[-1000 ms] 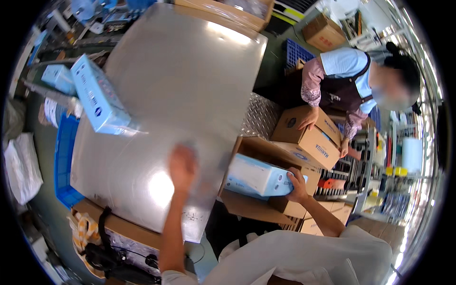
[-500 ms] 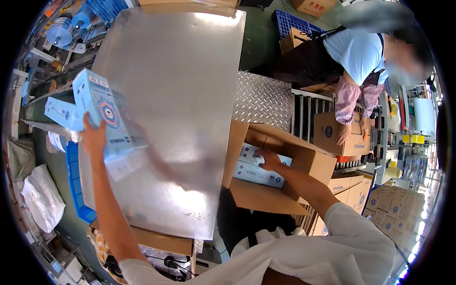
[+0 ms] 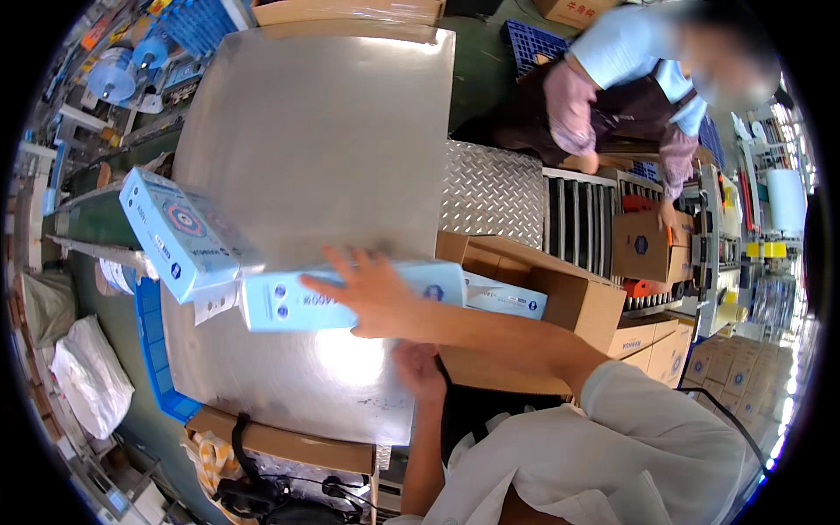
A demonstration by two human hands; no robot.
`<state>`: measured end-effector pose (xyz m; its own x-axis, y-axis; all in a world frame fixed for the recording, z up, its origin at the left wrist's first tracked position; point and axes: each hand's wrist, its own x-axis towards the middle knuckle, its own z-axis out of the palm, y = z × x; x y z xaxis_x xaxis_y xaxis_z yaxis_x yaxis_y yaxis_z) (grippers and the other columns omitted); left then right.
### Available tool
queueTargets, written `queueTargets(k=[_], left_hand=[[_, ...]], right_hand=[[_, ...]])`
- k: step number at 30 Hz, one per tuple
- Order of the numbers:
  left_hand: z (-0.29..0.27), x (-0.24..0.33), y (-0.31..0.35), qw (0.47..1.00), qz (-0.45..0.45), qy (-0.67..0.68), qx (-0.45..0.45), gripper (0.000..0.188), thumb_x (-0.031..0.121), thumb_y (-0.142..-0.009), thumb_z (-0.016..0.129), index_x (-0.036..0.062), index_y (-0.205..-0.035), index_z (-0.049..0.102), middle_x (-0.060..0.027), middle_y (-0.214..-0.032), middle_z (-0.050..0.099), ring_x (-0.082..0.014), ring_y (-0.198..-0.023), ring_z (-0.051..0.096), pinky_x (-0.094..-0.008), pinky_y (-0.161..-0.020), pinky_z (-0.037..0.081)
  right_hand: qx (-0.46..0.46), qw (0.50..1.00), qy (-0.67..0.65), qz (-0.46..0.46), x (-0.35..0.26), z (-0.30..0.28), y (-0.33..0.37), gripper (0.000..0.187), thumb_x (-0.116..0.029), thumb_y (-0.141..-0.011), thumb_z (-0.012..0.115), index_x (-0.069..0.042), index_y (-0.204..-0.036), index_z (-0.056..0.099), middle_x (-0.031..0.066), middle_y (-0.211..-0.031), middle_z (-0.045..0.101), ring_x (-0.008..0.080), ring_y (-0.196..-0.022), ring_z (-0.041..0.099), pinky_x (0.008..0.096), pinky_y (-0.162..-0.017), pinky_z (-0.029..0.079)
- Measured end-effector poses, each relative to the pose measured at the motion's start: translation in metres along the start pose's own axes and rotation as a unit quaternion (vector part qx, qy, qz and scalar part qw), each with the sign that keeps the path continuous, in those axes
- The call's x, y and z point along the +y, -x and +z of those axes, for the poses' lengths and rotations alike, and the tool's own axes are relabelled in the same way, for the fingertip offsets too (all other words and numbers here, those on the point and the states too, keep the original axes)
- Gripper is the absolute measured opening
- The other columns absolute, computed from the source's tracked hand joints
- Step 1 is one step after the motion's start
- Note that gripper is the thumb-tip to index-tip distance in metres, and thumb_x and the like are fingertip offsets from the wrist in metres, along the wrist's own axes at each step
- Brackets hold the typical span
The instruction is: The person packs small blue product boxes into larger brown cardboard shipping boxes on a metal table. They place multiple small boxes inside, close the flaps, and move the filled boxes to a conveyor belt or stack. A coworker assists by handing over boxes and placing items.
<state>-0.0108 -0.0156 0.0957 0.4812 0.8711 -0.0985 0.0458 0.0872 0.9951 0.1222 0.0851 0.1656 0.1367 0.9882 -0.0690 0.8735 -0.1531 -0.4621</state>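
Over the near half of the metal table (image 3: pixel 319 149), the long light-blue pack (image 3: pixel 297 311) lies under the right hand (image 3: pixel 372 290), whose fingers are spread wide against it, though whether they grip it cannot be told, and the pack's ends show on either side of the hand. The left hand (image 3: pixel 420 369), at the table's right edge, has loosely curled fingers, and what it holds, if anything, cannot be told. The pack is a slim, straight-edged oblong with darker blue print and a round dark-blue emblem toward its right end.
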Motion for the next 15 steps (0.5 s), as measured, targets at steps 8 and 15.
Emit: queueTargets(k=[8, 15], left_hand=[[0.044, -0.025, -0.045, 0.774, 0.204, -0.353, -0.484, 0.042, 0.023, -0.084, 0.063, 0.0051, -0.121, 0.055, -0.0131, -0.123, 0.057, -0.0302, -0.110, 0.056, -0.0437, -0.096, 0.042], [0.107, -0.128, -0.062, 0.772, 0.143, -0.387, -0.484, 0.045, 0.026, -0.087, 0.058, 0.0069, -0.127, 0.050, -0.0131, -0.128, 0.052, -0.0296, -0.113, 0.053, -0.0424, -0.097, 0.042]], right_hand=[[0.078, 0.992, -0.074, -0.062, 0.044, -0.064, 0.041, 0.090, -0.017, -0.057, 0.077, -0.024, -0.139, 0.042, 0.0192, -0.116, 0.055, 0.0345, -0.094, 0.060, 0.0423, -0.075, 0.051], [0.286, 0.956, -0.045, -0.047, 0.124, -0.056, 0.270, 0.090, -0.021, -0.058, 0.082, -0.022, -0.137, 0.039, 0.0241, -0.112, 0.056, 0.0371, -0.090, 0.060, 0.0430, -0.068, 0.052]])
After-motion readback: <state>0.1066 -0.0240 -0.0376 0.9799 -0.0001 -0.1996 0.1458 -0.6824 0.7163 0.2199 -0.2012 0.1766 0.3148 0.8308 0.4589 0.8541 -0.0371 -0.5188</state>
